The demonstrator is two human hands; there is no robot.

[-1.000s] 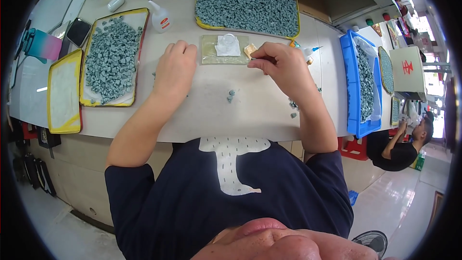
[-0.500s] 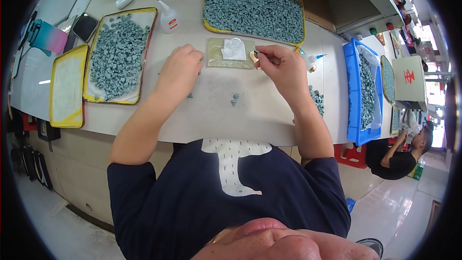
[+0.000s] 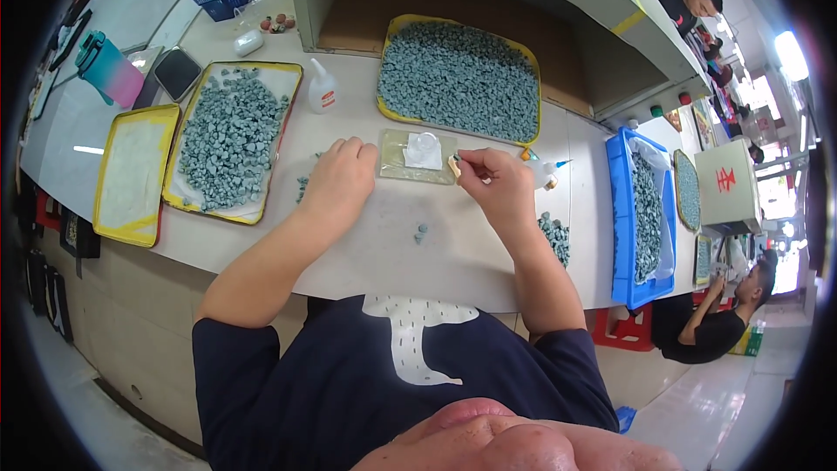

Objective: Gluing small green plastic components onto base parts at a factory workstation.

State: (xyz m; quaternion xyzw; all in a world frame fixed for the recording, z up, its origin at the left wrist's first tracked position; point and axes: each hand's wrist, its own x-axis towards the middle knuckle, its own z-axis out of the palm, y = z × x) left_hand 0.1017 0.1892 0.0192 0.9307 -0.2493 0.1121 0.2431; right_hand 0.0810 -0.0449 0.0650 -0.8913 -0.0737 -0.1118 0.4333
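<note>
Head view, looking down over the desk [image 3: 488,270]. Right hand [image 3: 499,185] closed in a pinch on a small tan piece [image 3: 454,166], held at the right edge of a shallow clear tray [image 3: 397,166] that lies flat in front of the person; the fingertips also seem to hold a thin tool or a grey part against it, too small to tell. Left hand [image 3: 338,181] rests on the desk, fingers curled loosely, knuckles up, touching the tray's left end; whether anything is in it cannot be told. A white pad [image 3: 424,152] sits inside the tray.

Around it: one yellow-rimmed tray of grey-green parts [image 3: 459,78] just behind the clear tray, a second [image 3: 228,141] to the left, a third, lined white and without parts [image 3: 131,176], further left. Squeeze bottle [image 3: 322,90] stands upright between the two filled trays. A couple of loose grey parts [image 3: 420,232] lie near the desk's middle; a small heap [image 3: 555,237] sits by the right forearm. Blue bin [image 3: 623,235] with more parts on the far right.

Judgement: the step in hand looks like treating or fitting one small piece at the clear tray, the left hand steadying it. The next move would call for a fine, steady pinch, keeping the tray from sliding, and a clean release without disturbing the pad.
</note>
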